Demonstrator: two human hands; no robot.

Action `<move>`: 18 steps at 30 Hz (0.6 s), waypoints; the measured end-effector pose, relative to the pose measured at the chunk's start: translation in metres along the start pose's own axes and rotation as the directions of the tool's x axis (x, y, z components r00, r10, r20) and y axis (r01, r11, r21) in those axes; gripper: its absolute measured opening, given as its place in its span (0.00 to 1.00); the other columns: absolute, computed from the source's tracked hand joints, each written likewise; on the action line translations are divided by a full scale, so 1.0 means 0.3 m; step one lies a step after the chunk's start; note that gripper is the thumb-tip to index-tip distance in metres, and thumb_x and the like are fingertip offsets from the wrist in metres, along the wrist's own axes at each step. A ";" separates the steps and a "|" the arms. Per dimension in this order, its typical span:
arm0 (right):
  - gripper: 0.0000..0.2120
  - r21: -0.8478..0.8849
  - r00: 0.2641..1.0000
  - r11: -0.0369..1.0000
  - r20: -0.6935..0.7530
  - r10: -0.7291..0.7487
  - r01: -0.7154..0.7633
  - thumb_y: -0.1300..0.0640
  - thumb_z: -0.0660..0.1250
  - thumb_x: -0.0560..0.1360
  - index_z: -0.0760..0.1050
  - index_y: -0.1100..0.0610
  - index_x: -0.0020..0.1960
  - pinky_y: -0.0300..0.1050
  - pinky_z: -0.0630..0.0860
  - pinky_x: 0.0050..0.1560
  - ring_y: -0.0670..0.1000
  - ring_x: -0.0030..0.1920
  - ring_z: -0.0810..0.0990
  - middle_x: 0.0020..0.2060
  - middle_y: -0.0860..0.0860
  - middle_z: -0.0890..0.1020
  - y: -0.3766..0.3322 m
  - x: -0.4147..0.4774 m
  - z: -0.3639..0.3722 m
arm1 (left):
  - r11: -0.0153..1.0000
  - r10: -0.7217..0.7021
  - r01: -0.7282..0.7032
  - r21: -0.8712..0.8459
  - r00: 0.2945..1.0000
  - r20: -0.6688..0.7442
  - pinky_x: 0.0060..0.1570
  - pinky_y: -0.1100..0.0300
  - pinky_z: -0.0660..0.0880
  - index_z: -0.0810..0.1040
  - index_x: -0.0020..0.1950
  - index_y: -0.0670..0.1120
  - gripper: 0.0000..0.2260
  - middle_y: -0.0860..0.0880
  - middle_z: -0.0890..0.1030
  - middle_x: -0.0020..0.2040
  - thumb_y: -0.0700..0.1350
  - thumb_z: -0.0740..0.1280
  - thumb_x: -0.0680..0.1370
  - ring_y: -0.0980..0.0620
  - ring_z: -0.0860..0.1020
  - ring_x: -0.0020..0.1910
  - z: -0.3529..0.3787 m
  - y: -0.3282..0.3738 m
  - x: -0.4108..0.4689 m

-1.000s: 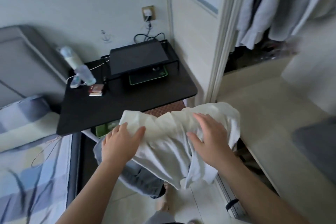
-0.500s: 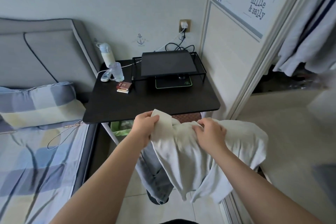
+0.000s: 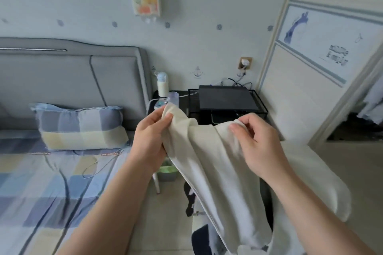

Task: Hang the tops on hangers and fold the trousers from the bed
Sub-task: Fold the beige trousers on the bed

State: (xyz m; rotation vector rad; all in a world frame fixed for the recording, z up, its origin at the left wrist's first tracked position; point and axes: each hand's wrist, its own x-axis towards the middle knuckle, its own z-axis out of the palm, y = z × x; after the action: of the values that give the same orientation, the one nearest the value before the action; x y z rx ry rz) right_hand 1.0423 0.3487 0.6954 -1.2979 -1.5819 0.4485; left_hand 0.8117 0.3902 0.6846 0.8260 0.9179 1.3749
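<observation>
A cream-white garment (image 3: pixel 209 167) hangs in front of me, stretched between both hands. My left hand (image 3: pixel 151 136) grips its upper left corner, thumb over the fabric. My right hand (image 3: pixel 259 143) pinches a bunched fold of its top edge further right. The cloth drapes down and to the right over my right forearm. A dark navy and white garment (image 3: pixel 199 236) hangs beneath it, mostly hidden. A thin wire hanger (image 3: pixel 99 166) lies on the checked bed (image 3: pixel 41 188) at the left.
A checked pillow (image 3: pixel 80 126) leans on the grey headboard (image 3: pixel 68 80). A black bedside table (image 3: pixel 259 120) carries a black box on a wire rack (image 3: pixel 226 99), a bottle (image 3: pixel 162 85) and a cup. A green-lined bin (image 3: pixel 167 172) stands below. The wardrobe opening (image 3: pixel 364 114) is at right.
My view has swung left and upward towards the bed and headboard. Both hands have lifted the cream garment higher and moved apart, now gripping its top edge instead of resting on the bunched cloth.
</observation>
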 end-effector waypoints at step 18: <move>0.08 0.606 0.890 0.753 0.452 -0.060 -0.257 0.53 0.70 0.77 0.81 0.55 0.42 0.54 0.77 0.45 0.52 0.40 0.78 0.36 0.54 0.82 -0.939 -0.016 1.201 | 0.888 0.459 -0.424 0.178 0.808 -0.368 0.49 0.51 0.81 0.75 0.69 0.48 0.22 0.43 0.83 0.59 0.45 0.72 0.75 0.45 0.84 0.55 -1.156 0.634 -0.488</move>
State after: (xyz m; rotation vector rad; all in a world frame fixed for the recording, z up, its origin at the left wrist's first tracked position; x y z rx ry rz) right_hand 0.5891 0.3504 0.7571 -0.7485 -1.4986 1.3287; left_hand 0.4198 0.2375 0.7142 0.8747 1.1535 1.9796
